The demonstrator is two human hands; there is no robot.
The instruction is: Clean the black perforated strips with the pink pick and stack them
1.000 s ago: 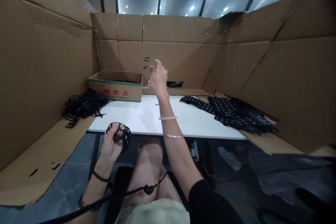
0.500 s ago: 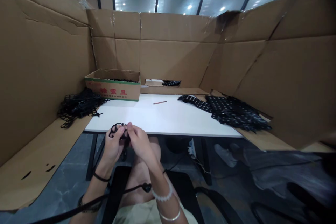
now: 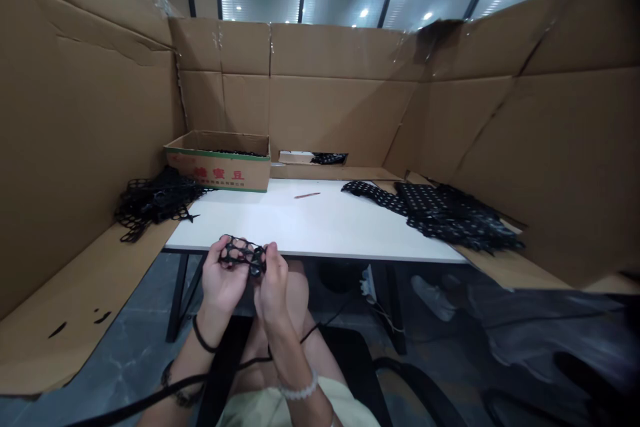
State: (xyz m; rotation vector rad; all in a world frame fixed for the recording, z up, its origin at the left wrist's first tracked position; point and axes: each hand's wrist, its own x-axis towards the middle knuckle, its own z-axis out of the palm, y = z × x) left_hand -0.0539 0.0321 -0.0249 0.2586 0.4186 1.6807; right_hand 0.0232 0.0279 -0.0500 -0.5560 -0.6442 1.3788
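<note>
Between my two hands stretches a small piece of black mesh (image 3: 241, 251) with round holes, held just in front of the table's near edge. My left hand (image 3: 223, 280) is closed on its left end, thumb on top. My right hand (image 3: 273, 277) pinches the right end, where the mesh bunches up and hangs down a little. A tangled heap of black netting (image 3: 155, 203) lies at the left, partly on cardboard. To the right are black sheets with pale dots (image 3: 445, 213), lying in a loose pile.
A cardboard box (image 3: 225, 173) with dark material inside stands at the back left of the white table (image 3: 250, 210). A thin pen-like stick (image 3: 307, 195) lies mid-table. Cardboard walls (image 3: 340, 107) enclose three sides. A person's leg and shoe (image 3: 434, 297) show below right.
My hands have moved apart, spreading the black mesh that was bunched between them. My right hand has turned and shifted slightly to the right.
</note>
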